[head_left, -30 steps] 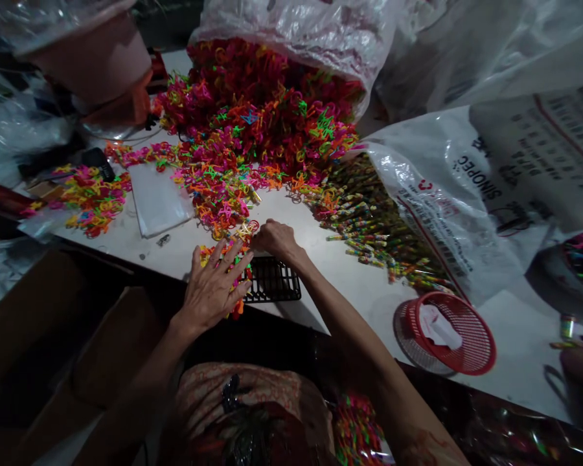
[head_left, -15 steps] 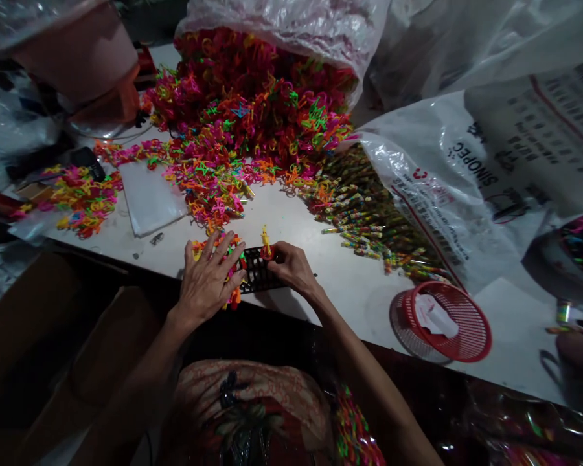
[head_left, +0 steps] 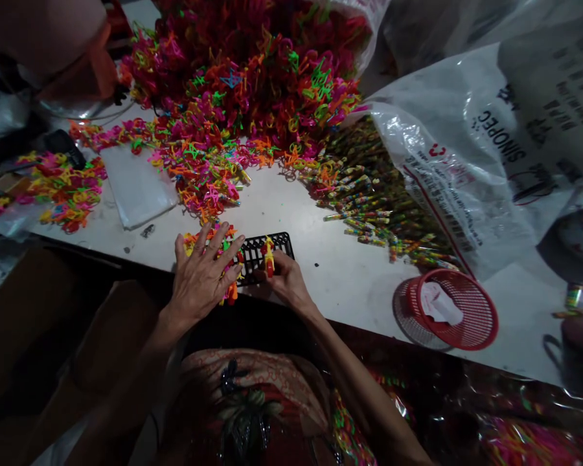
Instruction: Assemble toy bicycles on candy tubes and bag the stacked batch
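My left hand point(head_left: 197, 275) lies flat with its fingers spread over small bright plastic pieces point(head_left: 230, 294) at the left end of a black slotted rack point(head_left: 282, 243). Some of those pieces are hidden under the palm. At the rack's right part, my right hand point(head_left: 287, 278) pinches a small yellow and red plastic figure point(head_left: 269, 255) between thumb and fingers. The figure is upright over the slots; whether it sits in one I cannot tell. The rack rests near the table's front edge.
A large heap of colourful plastic pieces point(head_left: 252, 97) spills from a bag at the back. Printed tubes point(head_left: 364, 194) lie at right beside a white plastic bag point(head_left: 447, 155). A red mesh basket point(head_left: 486, 317) holds white paper. A stack of clear bags point(head_left: 138, 188) lies left.
My right hand has shifted lower on the rack with the yellow and red figure, uncovering the rack's right end. My left hand stays spread over its pieces. The camera view has tilted down.
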Tool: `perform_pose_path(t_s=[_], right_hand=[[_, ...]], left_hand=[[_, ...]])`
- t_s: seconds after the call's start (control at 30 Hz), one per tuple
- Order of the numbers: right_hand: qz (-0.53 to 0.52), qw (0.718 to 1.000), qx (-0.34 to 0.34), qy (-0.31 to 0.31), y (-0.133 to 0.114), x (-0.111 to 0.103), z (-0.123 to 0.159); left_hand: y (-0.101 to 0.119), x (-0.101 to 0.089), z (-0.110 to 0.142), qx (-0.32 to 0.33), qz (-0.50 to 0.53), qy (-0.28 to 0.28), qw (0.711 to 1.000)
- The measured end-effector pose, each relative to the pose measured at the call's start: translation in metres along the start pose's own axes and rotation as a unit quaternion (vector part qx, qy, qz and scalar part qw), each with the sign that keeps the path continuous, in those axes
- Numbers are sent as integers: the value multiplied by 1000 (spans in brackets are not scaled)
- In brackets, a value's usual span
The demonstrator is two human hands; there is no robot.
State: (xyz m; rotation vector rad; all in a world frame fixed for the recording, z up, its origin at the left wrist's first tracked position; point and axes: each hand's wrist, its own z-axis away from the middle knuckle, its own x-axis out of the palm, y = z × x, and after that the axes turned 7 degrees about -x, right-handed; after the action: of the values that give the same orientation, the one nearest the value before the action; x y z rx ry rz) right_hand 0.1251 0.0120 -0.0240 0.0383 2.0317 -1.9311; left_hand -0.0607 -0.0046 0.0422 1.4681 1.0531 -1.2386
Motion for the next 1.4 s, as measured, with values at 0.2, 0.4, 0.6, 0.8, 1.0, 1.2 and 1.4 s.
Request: perform_pose_path(t_s=[0.2, 0.4, 0.6, 0.8, 1.0, 1.2, 1.4], right_hand=[[-17, 999, -20, -23, -2, 29, 7], [156, 980, -63, -109, -10, 28, 10], [308, 931, 12, -196, -28, 39, 9], [213, 974, -71, -34, -4, 9, 36], [189, 979, -58, 57, 14, -28, 32], [273, 958, -84, -37, -2, -22, -10], [489, 869, 41, 69, -26, -94, -97]], left_hand=[[-1, 0, 0, -3, 6, -4, 1000], [0, 0, 0, -5, 13, -11, 1000], [1, 1, -2, 2, 21, -8, 1000], [0, 0, -4, 13, 24, -4, 1000], [2, -2, -8, 3, 8, -18, 1000], [4, 0, -8, 34, 0, 20, 999], [1, 15, -7, 82, -12, 74, 994]])
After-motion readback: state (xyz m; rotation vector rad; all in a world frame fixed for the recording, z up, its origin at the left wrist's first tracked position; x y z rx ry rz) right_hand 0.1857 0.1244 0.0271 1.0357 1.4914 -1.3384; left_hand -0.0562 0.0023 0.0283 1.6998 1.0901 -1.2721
